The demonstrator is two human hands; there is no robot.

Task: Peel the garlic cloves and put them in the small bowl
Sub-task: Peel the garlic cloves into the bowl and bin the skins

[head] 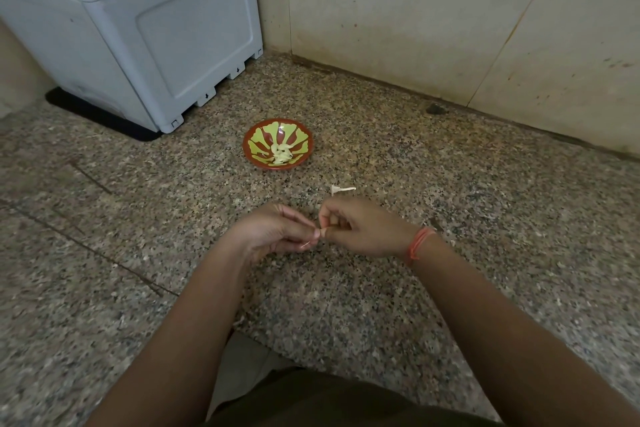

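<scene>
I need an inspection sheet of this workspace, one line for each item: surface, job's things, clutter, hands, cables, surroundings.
Surface: speckled granite counter, with a few small pale flecks on it.
Job's things: small bowl, red and green, holds peeled cloves; one garlic clove is between the two hands.
Clutter: garlic skin piece lies on the counter, apart from the bowl.
Grippers: left hand and right hand both pinch the garlic clove.
Cables: nothing seen.
Surroundings: grey appliance at back left on a black mat; tiled wall behind.
</scene>
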